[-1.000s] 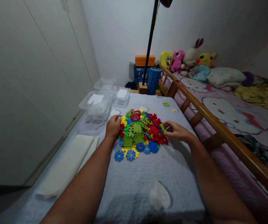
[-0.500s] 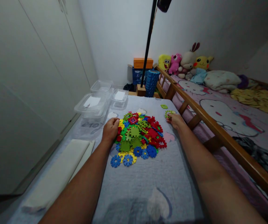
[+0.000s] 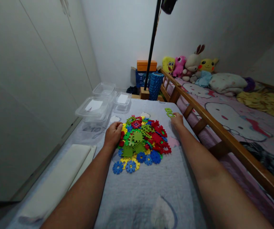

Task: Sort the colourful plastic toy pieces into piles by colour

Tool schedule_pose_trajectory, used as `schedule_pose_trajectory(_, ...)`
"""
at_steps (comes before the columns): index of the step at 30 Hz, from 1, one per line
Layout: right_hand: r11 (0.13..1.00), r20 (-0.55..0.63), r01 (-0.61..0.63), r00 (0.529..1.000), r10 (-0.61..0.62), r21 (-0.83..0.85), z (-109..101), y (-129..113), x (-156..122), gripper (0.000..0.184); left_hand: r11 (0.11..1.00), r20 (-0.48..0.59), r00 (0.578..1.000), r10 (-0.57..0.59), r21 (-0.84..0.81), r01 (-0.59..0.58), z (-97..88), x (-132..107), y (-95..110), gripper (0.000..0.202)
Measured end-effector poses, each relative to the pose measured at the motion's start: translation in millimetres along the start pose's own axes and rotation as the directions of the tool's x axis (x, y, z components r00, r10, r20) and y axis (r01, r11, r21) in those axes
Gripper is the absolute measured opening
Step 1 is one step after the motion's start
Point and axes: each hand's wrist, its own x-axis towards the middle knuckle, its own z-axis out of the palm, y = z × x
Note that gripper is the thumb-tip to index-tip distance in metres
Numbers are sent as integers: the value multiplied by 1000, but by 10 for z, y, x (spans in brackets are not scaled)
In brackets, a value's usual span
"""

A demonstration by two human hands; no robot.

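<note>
Worktop (image 3: pixel 148 187), covered in pale blue-grey cloth with a printed pattern.

Pile of interlocking plastic pieces (image 3: pixel 138 136), red, green, yellow and blue, heaped at mid-worktop; blue notched discs (image 3: pixel 130 166) along its side facing the near edge.

Left hand (image 3: pixel 113 134): against the pile's left side, fingers curled in; whether they grip a piece cannot be told.

Right hand (image 3: pixel 177 121): near the worktop's far right corner, apart from the pile; thumb and fingers drawn nearly together on the edge of a light-green piece (image 3: pixel 170 115).

Second light-green piece (image 3: pixel 168 110): flat, just beyond the first, towards the far edge.

Clear plastic containers (image 3: pixel 104 112): grouped at the far left corner, white paper showing in two.

Folded white sheet (image 3: pixel 55 178): along the left edge.

Wooden bed rail (image 3: pixel 206 116): beside the right edge.
</note>
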Motion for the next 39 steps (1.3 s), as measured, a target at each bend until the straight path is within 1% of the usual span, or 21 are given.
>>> schedule_pose_trajectory(1, 994, -18, 14, 1000, -16, -104, 5, 2, -33, 38, 1000, 0, 1000, 4, 2, -4, 1, 0, 5, 36)
schedule_pose_trajectory(2, 986, -25, 8, 1000, -12, -165, 12, 1, -71, 36, 1000, 0, 1000, 5, 3, -5, 1, 0, 10, 36)
schedule_pose_trajectory(3, 984, -14, 3, 1000, -5, -180, 21, -2, -111, 34, 1000, 0, 1000, 1, 2, -1, 1, -1, 15, 37)
schedule_pose_trajectory(5, 974, 26, 34, 999, -29, -223, 42, -9, -183, 32, 1000, 0, 1000, -8, 4, 8, 0, -3, 24, 36)
schedule_pose_trajectory(9, 953, 69, 93, 995, -77, -288, 68, -12, -243, 34, 1000, 7, 1000, -19, 6, 19, -5, -13, 41, 35)
schedule_pose_trajectory(14, 923, 113, 182, 982, -152, -339, 65, 36, -190, 36, 999, 13, 999, -32, -25, 32, -5, -28, 71, 34)
schedule_pose_trajectory(19, 878, 185, 319, 946, -268, -358, 54, 92, -85, 39, 1000, 13, 1000, -18, -5, 18, 2, -20, 58, 33)
schedule_pose_trajectory(23, 856, 261, 377, 919, -296, -354, 41, 97, 29, 40, 1000, 10, 1000, 4, 9, -4, 6, -4, 33, 34)
schedule_pose_trajectory(25, 845, 278, 395, 910, -307, -360, 34, 93, 66, 41, 1000, 12, 1000, 5, 16, -5, 6, -2, 27, 35)
schedule_pose_trajectory(28, 836, 268, 392, 914, -306, -383, 38, 81, 69, 40, 1000, 21, 1000, -6, 14, 5, 4, -4, 23, 36)
schedule_pose_trajectory(33, 855, 219, 334, 939, -266, -397, 73, 47, 13, 40, 1000, 14, 1000, 5, 17, -5, 3, -5, 16, 36)
schedule_pose_trajectory(39, 882, 154, 266, 963, -222, -389, 103, -7, 68, 46, 1000, 19, 1000, 3, 20, -3, 0, 2, 9, 35)
